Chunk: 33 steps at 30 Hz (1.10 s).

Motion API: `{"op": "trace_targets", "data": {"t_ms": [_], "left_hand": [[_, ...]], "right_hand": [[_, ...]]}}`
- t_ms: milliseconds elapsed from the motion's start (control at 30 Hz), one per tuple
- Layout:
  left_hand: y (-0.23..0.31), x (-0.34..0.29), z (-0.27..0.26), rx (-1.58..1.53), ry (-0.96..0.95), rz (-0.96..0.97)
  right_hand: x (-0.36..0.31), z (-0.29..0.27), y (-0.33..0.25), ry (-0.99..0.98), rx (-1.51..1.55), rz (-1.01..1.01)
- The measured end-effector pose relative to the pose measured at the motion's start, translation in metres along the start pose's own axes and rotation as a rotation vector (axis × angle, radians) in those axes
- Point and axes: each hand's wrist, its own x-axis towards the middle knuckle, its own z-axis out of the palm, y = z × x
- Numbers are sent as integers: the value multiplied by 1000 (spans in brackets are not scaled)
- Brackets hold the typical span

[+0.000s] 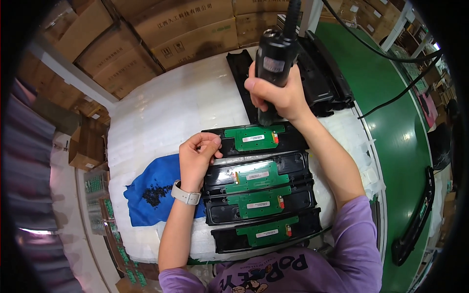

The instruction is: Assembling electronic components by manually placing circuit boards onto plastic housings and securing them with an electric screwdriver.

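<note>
Black electric screwdriver (pixel 272 61): gripped in my right hand (pixel 281 93), fingers wrapped round its body, cord end up and nose down at the far edge of a green circuit board (pixel 255 146). Steep hold probably lets it bear down rather than skid sideways. Nose is blurred; cannot tell whether it touches the board.

That board sits in the farthest black panel (pixel 294 139) of four in the row before me. My left hand (pixel 199 152) is at the panel's left end, fingers curled, thumb close to the forefinger. Likely a steadying position, but I cannot tell whether they press the panel or pinch something small.

Nearer panels (pixel 307 196) lie roughly parallel, boards facing up, presumably so each is reachable without turning. Small black screws (pixel 155 195), by their look, are heaped on a blue cloth (pixel 141 212) beside my left forearm; the cloth probably stops them rolling about the white-covered bench (pixel 163 110). More black plastic parts (pixel 320 73) are piled at the far right, clear of the row.
</note>
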Motion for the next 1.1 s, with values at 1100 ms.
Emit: {"op": "trace_targets", "data": {"t_ms": [1100], "left_hand": [[5,-27,13,-369,-332,-38]], "right_hand": [[-26,23,-33,293,699,20]]}}
